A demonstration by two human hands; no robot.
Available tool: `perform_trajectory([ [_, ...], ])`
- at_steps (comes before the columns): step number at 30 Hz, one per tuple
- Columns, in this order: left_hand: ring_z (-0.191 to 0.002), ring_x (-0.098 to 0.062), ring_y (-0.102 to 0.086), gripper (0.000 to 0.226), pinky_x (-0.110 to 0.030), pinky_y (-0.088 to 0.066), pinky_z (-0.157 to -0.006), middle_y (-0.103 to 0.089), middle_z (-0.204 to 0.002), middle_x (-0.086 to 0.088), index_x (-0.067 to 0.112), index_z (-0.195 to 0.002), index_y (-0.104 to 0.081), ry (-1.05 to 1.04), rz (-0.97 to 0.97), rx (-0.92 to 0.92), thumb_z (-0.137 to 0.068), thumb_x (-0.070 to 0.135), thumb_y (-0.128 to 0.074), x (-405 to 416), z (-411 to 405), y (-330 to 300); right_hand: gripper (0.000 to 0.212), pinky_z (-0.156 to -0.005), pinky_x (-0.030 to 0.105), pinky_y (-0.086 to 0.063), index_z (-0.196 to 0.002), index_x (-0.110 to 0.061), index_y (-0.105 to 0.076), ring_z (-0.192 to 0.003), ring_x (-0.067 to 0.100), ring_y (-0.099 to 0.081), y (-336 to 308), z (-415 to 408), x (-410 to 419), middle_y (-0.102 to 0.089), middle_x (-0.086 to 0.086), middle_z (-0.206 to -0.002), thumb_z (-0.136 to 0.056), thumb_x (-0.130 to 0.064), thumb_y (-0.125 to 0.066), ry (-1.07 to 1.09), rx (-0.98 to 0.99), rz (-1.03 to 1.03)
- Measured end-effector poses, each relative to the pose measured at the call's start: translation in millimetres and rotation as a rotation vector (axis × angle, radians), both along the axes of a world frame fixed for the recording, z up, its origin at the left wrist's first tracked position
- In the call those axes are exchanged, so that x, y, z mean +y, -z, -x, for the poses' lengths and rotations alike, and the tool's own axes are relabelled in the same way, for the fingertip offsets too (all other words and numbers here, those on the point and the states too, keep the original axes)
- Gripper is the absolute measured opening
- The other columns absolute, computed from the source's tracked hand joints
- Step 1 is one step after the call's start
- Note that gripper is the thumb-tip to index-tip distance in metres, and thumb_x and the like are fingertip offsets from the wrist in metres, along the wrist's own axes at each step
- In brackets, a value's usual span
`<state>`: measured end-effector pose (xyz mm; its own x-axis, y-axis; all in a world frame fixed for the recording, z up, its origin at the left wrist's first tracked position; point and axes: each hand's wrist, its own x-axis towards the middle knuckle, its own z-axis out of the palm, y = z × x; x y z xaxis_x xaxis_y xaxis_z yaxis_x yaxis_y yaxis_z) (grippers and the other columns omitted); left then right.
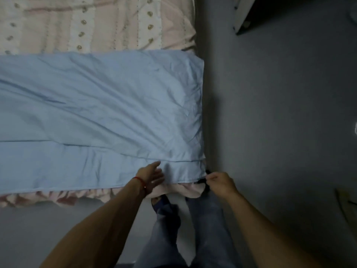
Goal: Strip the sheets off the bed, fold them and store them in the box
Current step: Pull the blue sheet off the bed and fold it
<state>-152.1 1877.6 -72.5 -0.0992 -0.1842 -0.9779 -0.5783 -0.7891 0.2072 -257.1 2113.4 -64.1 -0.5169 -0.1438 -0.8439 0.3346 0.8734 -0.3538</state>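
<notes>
The folded sheet [96, 113] lies spread across the bed [96, 24], reaching its right edge. Quilt behind it, frill [48, 198] hanging below its near edge. Left hand [152, 176] on the near hem, right hand [220, 182] at the near right corner. Floor [280, 113] to the right.

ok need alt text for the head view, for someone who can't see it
A light blue sheet lies folded and spread flat on a bed, over a pink and cream quilt. The person's left hand rests open on its near edge, while the right hand pinches near its corner.
</notes>
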Motion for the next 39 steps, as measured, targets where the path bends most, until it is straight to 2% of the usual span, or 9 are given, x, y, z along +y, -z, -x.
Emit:
perform_trajectory([
  [3,-0.067,-0.021,-0.059,0.025,-0.035,-0.057,-0.066,-0.055,-0.068,-0.008,0.008,-0.089,-0.056,-0.143,0.009,0.056,-0.096,0.029,-0.065,-23.7,12.3,22.6,0.022,-0.083,0.045,-0.061,-0.078,-0.025,-0.073,-0.083,0.026,-0.071,33.2,6.4,-16.3,-0.075,0.011,-0.089,-0.091,-0.01,-0.063,0.337,-0.134,0.117],
  [8,-0.109,-0.03,-0.065,0.044,-0.042,-0.063,-0.065,-0.065,-0.126,-0.015,0.009,-0.134,-0.058,-0.383,0.034,0.116,-0.094,0.025,-0.068,-48.0,19.5,58.1,0.015,-0.076,0.035,-0.061,-0.098,0.003,-0.063,-0.09,0.028,-0.064,80.3,39.9,-44.2,-0.065,0.017,-0.099,-0.101,-0.01,-0.058,1.038,-0.395,0.322],
  [11,-0.096,-0.028,-0.066,0.028,-0.039,-0.063,-0.061,-0.068,-0.112,-0.013,0.005,-0.119,-0.063,-0.354,0.088,0.16,-0.096,0.02,-0.066,-47.8,8.6,52.1,0.024,-0.046,0.021,-0.054,-0.084,-0.002,-0.059,-0.072,0.018,-0.055,103.0,51.9,-50.0,-0.06,0.01,-0.087,-0.1,-0.02,-0.061,1.242,-0.612,0.346],
  [14,-0.104,-0.025,-0.068,0.037,-0.035,-0.063,-0.067,-0.07,-0.117,-0.012,0.003,-0.126,-0.061,-0.314,0.149,0.191,-0.093,0.019,-0.069,-40.6,-15.2,48.1,0.022,-0.041,0.016,-0.048,-0.082,-0.006,-0.057,-0.063,0.01,-0.05,109.5,45.9,-39.6,-0.057,0.003,-0.077,-0.095,-0.018,-0.069,1.333,-0.641,0.366],
  [22,-0.09,-0.014,-0.071,0.035,-0.025,-0.061,-0.068,-0.067,-0.119,-0.012,0.003,-0.127,-0.061,-0.246,0.223,0.138,-0.096,0.021,-0.064,2.9,-73.8,44.1,0.019,-0.047,0.017,-0.048,-0.079,-0.013,-0.06,-0.052,0.006,-0.052,102.5,-14.6,8.5,-0.058,0.001,-0.067,-0.089,-0.012,-0.076,1.302,-0.346,0.352],
  [27,-0.071,0.002,-0.07,0.028,-0.012,-0.055,-0.065,-0.065,-0.099,-0.015,0.0,-0.121,-0.058,-0.52,0.122,0.181,-0.099,0.016,-0.061,6.8,-92.0,54.7,0.017,-0.048,0.02,-0.052,-0.08,-0.01,-0.063,-0.059,0.011,-0.057,111.6,-37.2,7.0,-0.061,0.003,-0.067,-0.087,-0.01,-0.079,1.312,-0.29,0.357],
  [31,-0.089,-0.02,-0.068,0.01,-0.03,-0.063,-0.072,-0.065,-0.116,-0.018,0.005,-0.101,-0.063,-0.281,0.281,0.09,-0.095,0.012,-0.066,7.4,-90.1,57.0,0.011,-0.057,0.026,-0.055,-0.084,-0.009,-0.067,-0.066,0.015,-0.06,120.5,-40.9,7.8,-0.065,0.005,-0.073,-0.089,-0.011,-0.077,1.239,-0.265,0.303],
  [36,-0.103,-0.029,-0.065,0.017,-0.044,-0.056,-0.094,-0.063,-0.131,-0.024,0.017,-0.101,-0.069,-0.358,0.209,0.07,-0.089,0.027,-0.075,0.8,-87.6,56.3,0.025,-0.076,0.03,-0.048,-0.111,-0.006,-0.065,-0.095,0.024,-0.064,105.5,-47.0,-10.8,-0.068,0.008,-0.105,-0.088,-0.013,-0.068,0.601,0.302,0.017],
  [39,-0.094,-0.024,-0.066,0.028,-0.036,-0.056,-0.083,-0.068,-0.12,-0.019,0.015,-0.116,-0.068,-0.407,0.224,0.035,-0.09,0.024,-0.072,-13.4,-84.5,41.6,0.026,-0.086,0.033,-0.049,-0.111,-0.016,-0.06,-0.102,0.02,-0.058,68.0,-52.8,-61.5,-0.061,0.003,-0.114,-0.087,-0.01,-0.066,0.27,0.62,0.264],
])
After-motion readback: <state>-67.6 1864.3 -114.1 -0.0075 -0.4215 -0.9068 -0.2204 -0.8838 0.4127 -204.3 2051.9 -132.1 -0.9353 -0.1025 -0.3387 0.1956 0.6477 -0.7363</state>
